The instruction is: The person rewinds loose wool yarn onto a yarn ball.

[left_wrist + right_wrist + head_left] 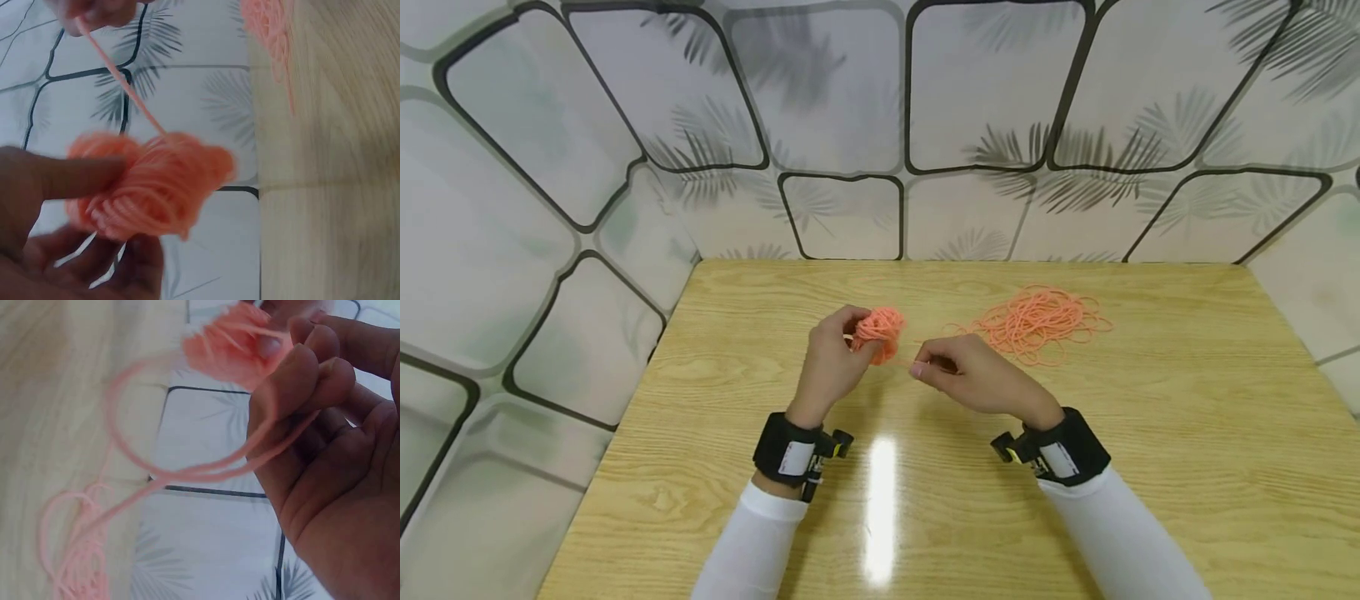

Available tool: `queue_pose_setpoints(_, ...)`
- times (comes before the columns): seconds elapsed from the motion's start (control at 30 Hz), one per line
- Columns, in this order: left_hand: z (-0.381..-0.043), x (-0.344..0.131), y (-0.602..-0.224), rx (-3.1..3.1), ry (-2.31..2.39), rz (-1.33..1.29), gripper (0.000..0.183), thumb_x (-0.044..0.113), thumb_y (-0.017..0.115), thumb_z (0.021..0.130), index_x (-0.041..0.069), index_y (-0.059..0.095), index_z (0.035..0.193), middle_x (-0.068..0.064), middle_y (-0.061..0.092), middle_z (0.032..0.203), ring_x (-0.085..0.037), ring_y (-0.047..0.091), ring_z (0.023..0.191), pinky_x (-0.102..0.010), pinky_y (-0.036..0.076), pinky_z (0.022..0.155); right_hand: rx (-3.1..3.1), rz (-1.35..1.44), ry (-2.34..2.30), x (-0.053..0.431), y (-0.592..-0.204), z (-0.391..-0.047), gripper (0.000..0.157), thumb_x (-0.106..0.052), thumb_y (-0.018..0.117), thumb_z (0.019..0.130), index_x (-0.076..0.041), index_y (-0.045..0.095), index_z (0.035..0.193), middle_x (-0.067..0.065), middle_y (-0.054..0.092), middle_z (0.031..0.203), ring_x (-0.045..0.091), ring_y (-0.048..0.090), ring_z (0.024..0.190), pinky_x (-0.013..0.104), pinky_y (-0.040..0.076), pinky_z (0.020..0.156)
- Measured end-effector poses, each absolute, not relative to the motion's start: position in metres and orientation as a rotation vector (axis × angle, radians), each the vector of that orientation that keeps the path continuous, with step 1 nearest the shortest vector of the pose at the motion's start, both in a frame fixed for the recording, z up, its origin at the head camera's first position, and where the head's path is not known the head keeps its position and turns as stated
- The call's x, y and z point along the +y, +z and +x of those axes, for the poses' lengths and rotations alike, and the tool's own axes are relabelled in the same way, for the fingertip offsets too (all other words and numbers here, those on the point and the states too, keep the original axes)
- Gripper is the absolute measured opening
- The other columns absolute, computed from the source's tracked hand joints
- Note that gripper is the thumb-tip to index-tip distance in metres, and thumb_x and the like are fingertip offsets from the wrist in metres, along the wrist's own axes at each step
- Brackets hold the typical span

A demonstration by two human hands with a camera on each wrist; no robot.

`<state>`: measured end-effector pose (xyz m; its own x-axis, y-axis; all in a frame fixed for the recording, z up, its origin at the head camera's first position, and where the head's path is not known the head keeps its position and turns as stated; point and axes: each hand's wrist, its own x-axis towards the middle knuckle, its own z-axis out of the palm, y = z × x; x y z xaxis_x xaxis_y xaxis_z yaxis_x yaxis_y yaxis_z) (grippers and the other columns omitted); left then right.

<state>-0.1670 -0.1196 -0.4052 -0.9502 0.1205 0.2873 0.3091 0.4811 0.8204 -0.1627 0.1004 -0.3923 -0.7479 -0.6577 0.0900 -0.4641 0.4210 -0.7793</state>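
A bundled ball of coral-orange yarn (pixel 880 332) is gripped by my left hand (pixel 835 358), thumb on one side and fingers on the other, as the left wrist view also shows. My right hand (pixel 977 375) is a short way to its right and pinches a yarn strand (pixel 122 78) between thumb and fingers. That strand runs straight from the ball up to the right hand in the left wrist view. In the right wrist view a loop of yarn (pixel 112 419) hangs from the pinching fingers. It leads toward the loose yarn pile (pixel 1037 321) on the table.
The wooden table (pixel 700 417) reaches back to a wall (pixel 850 100) patterned with dark outlines and leaves. The loose pile lies on the tabletop beyond the right hand. Each wrist wears a black band with a small camera. A bright reflection shows between the forearms.
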Motion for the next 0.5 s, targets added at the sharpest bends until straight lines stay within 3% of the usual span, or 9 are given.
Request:
queue_pose_setpoints(0.17,-0.164,-0.124,-0.397,-2.69,-1.86,-0.892,0.027,0.019,0.068,0.082,0.014,0.061,0.108,-0.001,0.063,0.098,-0.017,0.06,0.089,-0.033,0.049,0.071,2.439,-0.914,-1.43,0.109,-0.383,-0.173,0.021,-0.04,0.05,0.093,-0.022,0.062,0.091,0.002,0.052,0.068,0.019,0.045,0.051,0.032,0.039,0.048)
queue_pose_setpoints(0.3,-0.162,-0.126,-0.393,-2.647,-2.153,-1.143,0.027,0.021,0.066,0.084,0.011,0.06,0.108,-0.007,0.064,0.096,-0.023,0.061,0.087,-0.039,0.049,0.071,2.358,-0.839,-1.592,0.111,-0.383,-0.179,0.024,-0.036,0.052,0.093,-0.015,0.063,0.094,0.009,0.052,0.071,0.03,0.046,0.054,0.035,0.042,0.048)
queue_pose_setpoints(0.4,-0.162,-0.126,-0.392,-2.538,-2.358,-1.12,0.03,0.018,0.065,0.085,0.006,0.058,0.111,-0.013,0.063,0.099,-0.028,0.061,0.09,-0.042,0.048,0.074,2.285,-0.802,-1.652,0.109,-0.387,-0.18,0.022,-0.032,0.051,0.094,-0.013,0.062,0.097,0.013,0.049,0.07,0.032,0.045,0.055,0.036,0.042,0.049)
queue_pose_setpoints(0.5,-0.162,-0.125,-0.391,-2.36,-2.558,-0.879,0.035,0.015,0.065,0.085,0.002,0.054,0.116,-0.016,0.06,0.107,-0.029,0.059,0.096,-0.043,0.047,0.081,2.216,-0.787,-1.661,0.105,-0.396,-0.179,0.021,-0.027,0.047,0.096,-0.012,0.061,0.099,0.015,0.049,0.071,0.031,0.045,0.055,0.039,0.041,0.049)
